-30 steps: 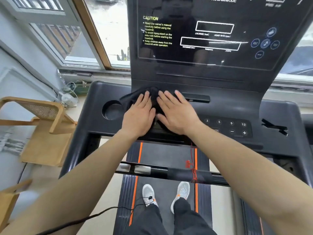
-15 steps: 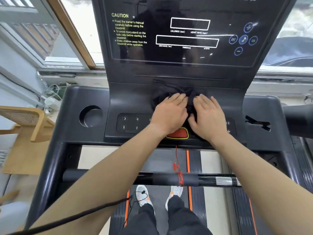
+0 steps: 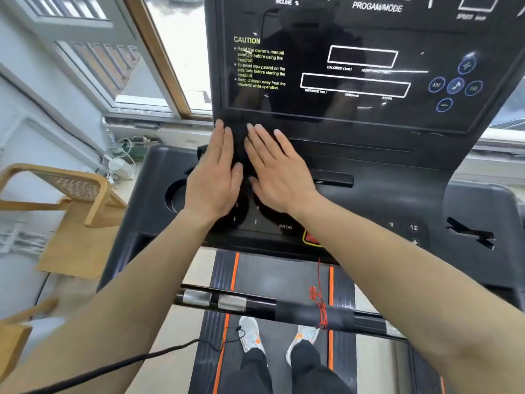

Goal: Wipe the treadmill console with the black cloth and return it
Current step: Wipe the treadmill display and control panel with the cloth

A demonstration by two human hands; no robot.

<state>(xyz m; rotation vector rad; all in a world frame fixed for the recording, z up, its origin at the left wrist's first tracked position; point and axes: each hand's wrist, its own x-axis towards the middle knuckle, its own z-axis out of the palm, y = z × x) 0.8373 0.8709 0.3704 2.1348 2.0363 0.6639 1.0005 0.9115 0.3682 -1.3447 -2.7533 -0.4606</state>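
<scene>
Now | left hand, right hand flat, fingers spread, on black cloth | treadmill console | window left.

The treadmill console is the carrying surface: a dark, sloped deck below an upright display panel. A black cloth lies bunched at the deck's far left, against the panel's lower edge. The left hand and right hand rest flat on the cloth, fingers extended. A round cup recess sits near the left edge. Keys marked PROG, 9 and 12 run along the near edge.
</scene>
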